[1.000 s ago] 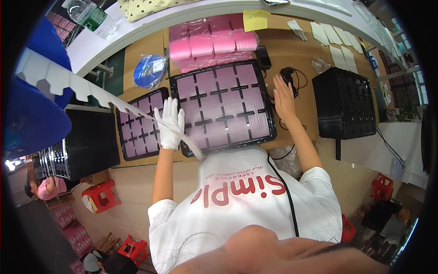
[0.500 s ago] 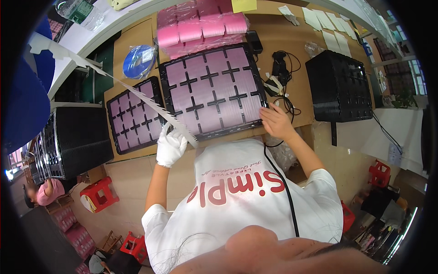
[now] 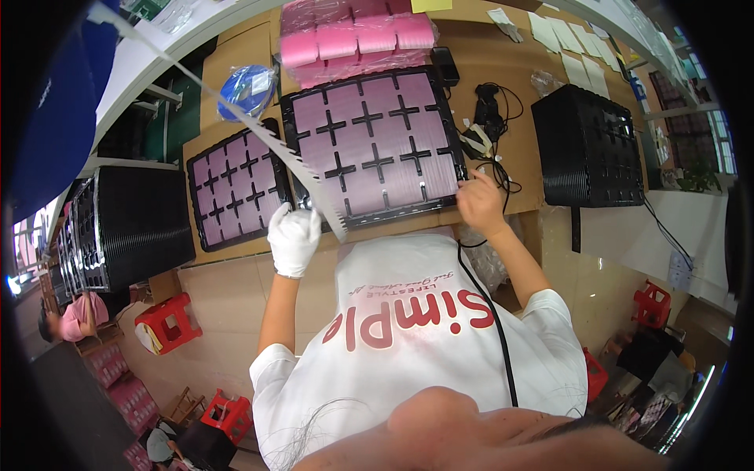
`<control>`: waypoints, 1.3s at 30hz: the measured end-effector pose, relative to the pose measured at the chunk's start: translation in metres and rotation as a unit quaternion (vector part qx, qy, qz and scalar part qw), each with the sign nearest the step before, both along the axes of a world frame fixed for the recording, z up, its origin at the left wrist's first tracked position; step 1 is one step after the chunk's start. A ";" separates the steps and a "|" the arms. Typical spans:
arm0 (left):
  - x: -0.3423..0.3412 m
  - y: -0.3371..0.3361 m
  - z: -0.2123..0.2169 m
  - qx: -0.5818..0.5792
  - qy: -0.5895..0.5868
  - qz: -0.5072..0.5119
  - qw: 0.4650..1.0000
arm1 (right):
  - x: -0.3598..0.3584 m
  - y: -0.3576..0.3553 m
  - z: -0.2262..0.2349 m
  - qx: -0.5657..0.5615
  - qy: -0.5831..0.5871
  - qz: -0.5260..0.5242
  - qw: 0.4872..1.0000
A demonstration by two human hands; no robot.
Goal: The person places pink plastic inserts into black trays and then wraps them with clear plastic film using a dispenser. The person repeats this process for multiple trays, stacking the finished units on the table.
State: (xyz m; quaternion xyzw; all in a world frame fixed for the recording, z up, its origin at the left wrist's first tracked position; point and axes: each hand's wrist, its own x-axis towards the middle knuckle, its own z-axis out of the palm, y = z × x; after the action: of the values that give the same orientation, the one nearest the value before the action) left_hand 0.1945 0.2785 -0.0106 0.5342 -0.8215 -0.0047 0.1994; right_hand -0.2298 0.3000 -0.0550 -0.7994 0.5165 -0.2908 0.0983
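Note:
In front of me lies a large black tray with cross-shaped dividers and pinkish-purple, finely ribbed filling. My left hand, in a white glove, is at its near left corner with the fingers curled in. Whether anything is between those fingers is hidden. A white strip with a toothed edge slants down across the trays, its lower end beside the gloved hand. My bare right hand is at the large tray's near right edge, fingers bent together; what they pinch, if anything, cannot be made out. A smaller similar tray lies to the left.
Pink pieces under clear film lie behind the large tray. A blue roll in clear wrap is at the back left. Black cables lie to the right. Stacks of black trays stand right and left.
The view has shifted slightly. My right hand's fingers, stretched out along the tray edge before, are now bent in. My left hand's fingers have curled more closely.

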 end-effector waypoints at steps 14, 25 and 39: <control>-0.030 -0.017 -0.002 0.271 0.481 0.291 0.781 | 0.012 -0.009 -0.071 0.261 -0.218 -0.227 0.913; 0.109 -0.031 0.038 0.145 0.441 0.379 0.801 | 0.023 -0.026 -0.015 0.054 -0.263 -0.260 0.928; 0.373 -0.047 -0.122 0.208 0.384 0.496 0.751 | 0.041 0.007 -0.011 0.084 -0.294 -0.356 0.883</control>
State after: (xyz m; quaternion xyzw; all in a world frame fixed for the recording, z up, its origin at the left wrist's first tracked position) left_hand 0.5674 0.2313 -0.1325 0.8479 -0.2745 -0.2802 0.3565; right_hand -0.1886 0.3065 -0.0662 -0.4280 0.7362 -0.4837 0.2021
